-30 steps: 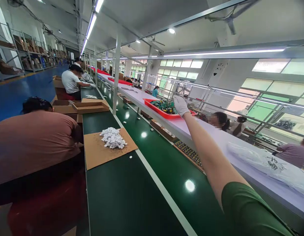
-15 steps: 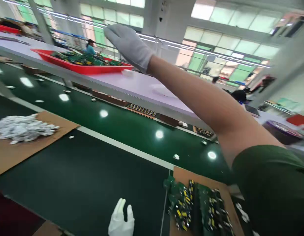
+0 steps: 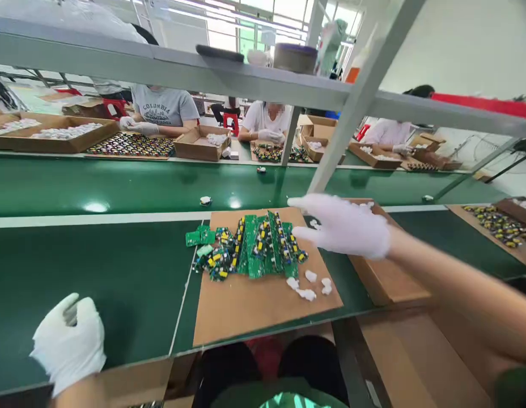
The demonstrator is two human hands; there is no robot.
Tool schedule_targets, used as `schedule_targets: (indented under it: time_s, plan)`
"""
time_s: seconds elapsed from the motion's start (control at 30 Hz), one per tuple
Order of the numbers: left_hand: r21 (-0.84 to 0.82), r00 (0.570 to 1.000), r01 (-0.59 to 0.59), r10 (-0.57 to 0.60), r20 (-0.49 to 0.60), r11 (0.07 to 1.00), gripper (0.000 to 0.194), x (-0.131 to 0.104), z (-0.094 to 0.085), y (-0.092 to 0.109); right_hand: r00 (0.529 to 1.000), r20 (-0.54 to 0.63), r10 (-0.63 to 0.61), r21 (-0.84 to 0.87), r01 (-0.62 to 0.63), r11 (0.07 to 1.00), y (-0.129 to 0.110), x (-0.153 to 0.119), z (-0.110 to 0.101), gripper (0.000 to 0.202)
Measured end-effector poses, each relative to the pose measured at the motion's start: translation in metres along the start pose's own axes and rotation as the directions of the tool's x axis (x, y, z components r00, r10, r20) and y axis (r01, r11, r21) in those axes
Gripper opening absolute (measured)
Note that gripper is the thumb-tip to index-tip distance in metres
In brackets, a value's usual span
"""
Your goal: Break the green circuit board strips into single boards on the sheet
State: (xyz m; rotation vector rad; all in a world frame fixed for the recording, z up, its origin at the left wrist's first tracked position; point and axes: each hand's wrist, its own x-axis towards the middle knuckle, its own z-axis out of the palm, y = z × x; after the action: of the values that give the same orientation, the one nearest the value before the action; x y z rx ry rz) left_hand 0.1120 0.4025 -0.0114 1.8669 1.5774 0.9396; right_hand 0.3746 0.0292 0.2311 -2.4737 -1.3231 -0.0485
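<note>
My left hand (image 3: 70, 340), in a white glove, is low at the left over the dark green bench top (image 3: 131, 272). Its fingers are loosely bent, thumb and forefinger apart, with nothing visible in them. My right hand (image 3: 342, 224), also white-gloved and slightly blurred, reaches in from the right with fingers stretched out and nothing held. It hovers just right of a row of green circuit boards (image 3: 257, 255) with yellow and black components. These lie on a brown cardboard sheet (image 3: 241, 311), loose small boards (image 3: 218, 260) heaped at their left. White lumps (image 3: 306, 294) lie near the sheet's right edge.
An open cardboard box (image 3: 373, 277) stands right of the sheet, under my right forearm. Beyond runs a green conveyor belt (image 3: 139, 184) carrying a few small parts. A metal shelf post (image 3: 343, 119) slants down behind my right hand. Co-workers (image 3: 163, 110) sit across the belt.
The view has swung right and down. My right hand has come down from above the shelf to beside the boards. My left hand now appears further left, its fingers more bent.
</note>
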Motion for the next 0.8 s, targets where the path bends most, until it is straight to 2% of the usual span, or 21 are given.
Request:
schedule_targets:
  time_s: [0.03,0.07,0.13,0.17,0.23,0.27,0.33,0.43,0.53,0.63,0.7,0.8]
  plan:
    - [-0.015,0.998,0.006,-0.007,-0.062,1.0,0.034,-0.009,-0.002,0.007,0.987,0.06,0.147,0.155,-0.155,0.976,0.02,-0.014,0.033,0.054]
    - [-0.034,0.995,-0.01,0.006,-0.101,0.999,0.033,-0.021,-0.003,0.015,0.934,0.175,0.311,0.304,-0.352,0.885,0.037,-0.023,0.064,0.053]
    - [-0.086,0.987,-0.113,0.102,-0.121,0.99,0.038,-0.055,-0.004,0.031,0.879,0.25,0.407,0.377,-0.475,0.795,0.059,-0.034,0.117,0.049]
    - [-0.123,0.981,-0.176,0.165,-0.097,0.977,0.039,-0.077,-0.004,0.039,0.857,0.27,0.439,0.416,-0.515,0.749,0.064,-0.035,0.137,0.047]
    - [-0.218,0.952,-0.293,0.305,0.023,0.931,0.04,-0.126,-0.002,0.054,0.822,0.302,0.483,0.507,-0.568,0.649,0.068,-0.033,0.162,0.05]
    - [-0.281,0.927,-0.323,0.362,0.098,0.904,0.041,-0.15,0.0,0.062,0.808,0.317,0.496,0.556,-0.582,0.594,0.068,-0.031,0.168,0.052]
    - [-0.487,0.864,-0.251,0.42,0.276,0.837,0.043,-0.192,0.002,0.076,0.79,0.35,0.503,0.644,-0.593,0.483,0.067,-0.025,0.171,0.055]
    - [-0.626,0.784,-0.133,0.468,0.407,0.768,0.045,-0.231,-0.001,0.093,0.784,0.394,0.479,0.738,-0.581,0.344,0.071,-0.021,0.164,0.045]
    - [-0.694,0.708,-0.043,0.512,0.486,0.719,0.044,-0.24,-0.005,0.11,0.803,0.397,0.445,0.8,-0.54,0.261,0.077,-0.024,0.153,0.023]
    - [-0.723,0.589,0.073,0.555,0.588,0.687,0.044,-0.235,0.002,0.131,0.828,0.317,0.462,0.856,-0.459,0.236,0.075,-0.032,0.147,0.016]
    - [-0.722,0.519,0.119,0.578,0.631,0.682,0.044,-0.233,0.017,0.149,0.833,0.224,0.505,0.884,-0.392,0.256,0.067,-0.038,0.147,0.022]
    - [-0.724,0.49,0.151,0.585,0.646,0.673,0.045,-0.233,0.045,0.182,0.818,0.056,0.573,0.892,-0.299,0.34,0.043,-0.05,0.152,0.052]
